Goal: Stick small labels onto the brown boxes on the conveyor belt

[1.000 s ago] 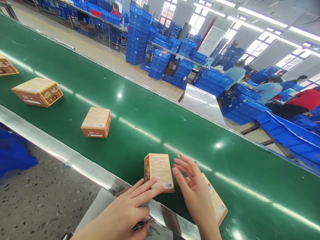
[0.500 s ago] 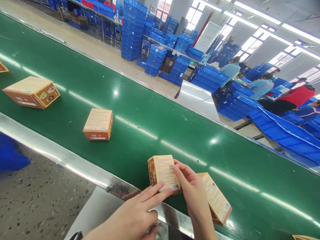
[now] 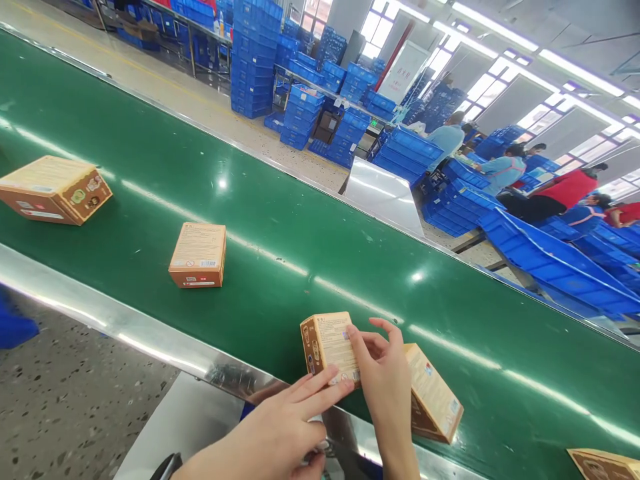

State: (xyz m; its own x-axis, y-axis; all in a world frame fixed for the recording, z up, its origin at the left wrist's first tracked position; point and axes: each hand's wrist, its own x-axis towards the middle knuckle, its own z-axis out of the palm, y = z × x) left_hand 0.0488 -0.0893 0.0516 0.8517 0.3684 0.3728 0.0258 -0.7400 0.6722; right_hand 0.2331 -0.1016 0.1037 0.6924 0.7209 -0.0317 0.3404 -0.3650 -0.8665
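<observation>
A tan and brown cardboard box (image 3: 333, 343) lies on the green conveyor belt in front of me. My left hand (image 3: 295, 420) presses two stretched fingers on its lower front; the other fingers curl beside something shiny that I cannot make out. The thumb of my right hand (image 3: 383, 373) touches the box's upper right, over a small coloured sticker (image 3: 346, 335). Its other fingers are bent and apart, off the box. Just right of that hand leans a similar box (image 3: 434, 390) with a small blue and red sticker.
Two more boxes, a middle box (image 3: 199, 253) and a far-left box (image 3: 55, 190), sit on the green belt (image 3: 250, 180). Part of another box (image 3: 603, 465) shows at lower right. A metal rail (image 3: 150, 343) edges the belt. Beyond are stacked blue crates (image 3: 256, 60) and several people.
The fingers of my right hand have lifted from the box's right edge and spread, with the thumb still on the box. My left fingers remain on it. The view has shifted slightly.
</observation>
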